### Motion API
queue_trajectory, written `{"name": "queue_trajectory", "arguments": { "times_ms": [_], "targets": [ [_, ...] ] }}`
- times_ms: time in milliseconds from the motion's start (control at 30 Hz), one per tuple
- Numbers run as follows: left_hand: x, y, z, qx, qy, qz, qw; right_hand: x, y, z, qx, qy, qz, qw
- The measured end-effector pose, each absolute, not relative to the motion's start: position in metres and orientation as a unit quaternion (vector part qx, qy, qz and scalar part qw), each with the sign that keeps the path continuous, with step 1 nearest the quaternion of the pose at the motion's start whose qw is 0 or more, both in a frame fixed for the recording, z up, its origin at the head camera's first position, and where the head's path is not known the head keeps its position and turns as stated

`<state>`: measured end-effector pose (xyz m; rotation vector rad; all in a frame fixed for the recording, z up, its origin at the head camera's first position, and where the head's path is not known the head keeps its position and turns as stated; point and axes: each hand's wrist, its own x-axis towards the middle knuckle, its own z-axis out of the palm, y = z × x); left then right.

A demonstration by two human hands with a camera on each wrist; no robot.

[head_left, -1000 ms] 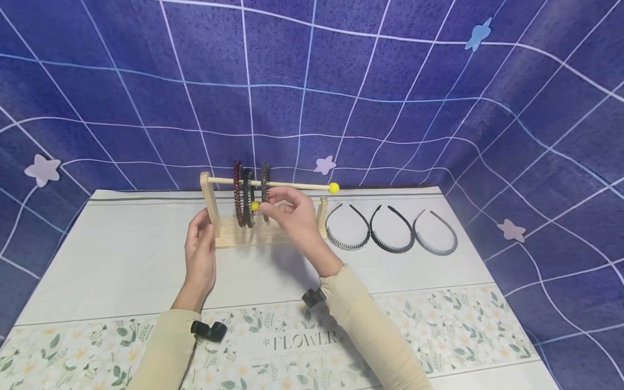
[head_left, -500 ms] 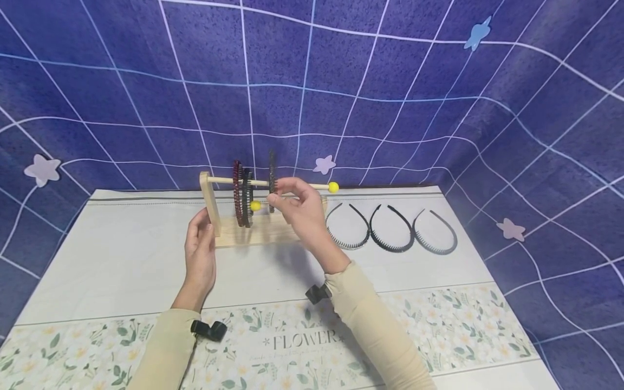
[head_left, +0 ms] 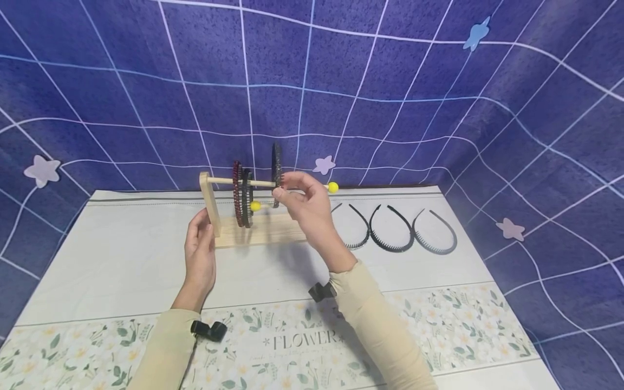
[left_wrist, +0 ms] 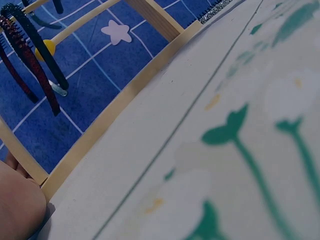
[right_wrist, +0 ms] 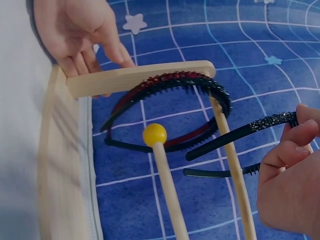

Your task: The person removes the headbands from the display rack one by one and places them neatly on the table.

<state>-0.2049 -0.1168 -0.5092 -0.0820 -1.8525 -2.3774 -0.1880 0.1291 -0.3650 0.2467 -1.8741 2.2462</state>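
Observation:
My left hand (head_left: 201,252) grips the left post (head_left: 209,208) of a wooden headband rack low down, with fingers behind it. In the right wrist view that hand (right_wrist: 85,30) is at the post's foot. My right hand (head_left: 309,203) pinches a dark toothed headband (head_left: 277,162) with sparkly stones (right_wrist: 272,120) by its curved side. Its two ends point left in the right wrist view, and it overlaps the upper rod (right_wrist: 235,180). A red headband (head_left: 238,192) and a dark one (head_left: 247,197) hang together on the upper rod, farther left.
Three headbands lie in a row right of the rack: one partly behind my right arm (head_left: 358,238), a black one (head_left: 392,244) and a grey one (head_left: 439,246). Yellow balls cap the upper rod (head_left: 333,187) and lower rod (head_left: 255,206). A blue grid cloth (head_left: 390,119) rises behind.
My right hand has moved right and slightly up along the upper rod, taking the dark headband away from the other two. The left hand has stayed in place.

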Motion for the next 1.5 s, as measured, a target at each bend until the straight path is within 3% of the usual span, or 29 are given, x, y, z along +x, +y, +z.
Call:
{"name": "queue_trajectory", "arguments": {
  "times_ms": [867, 1500],
  "targets": [
    [-0.204, -0.117, -0.509, -0.023, -0.614, -0.787, 0.062, -0.179, 0.189, -0.352, 0.091, -0.608, 0.766, 0.188],
    [-0.204, -0.117, -0.508, -0.022, -0.621, -0.781, 0.060, -0.170, 0.233, -0.354, 0.084, -0.602, 0.765, 0.214]
  ]
}}
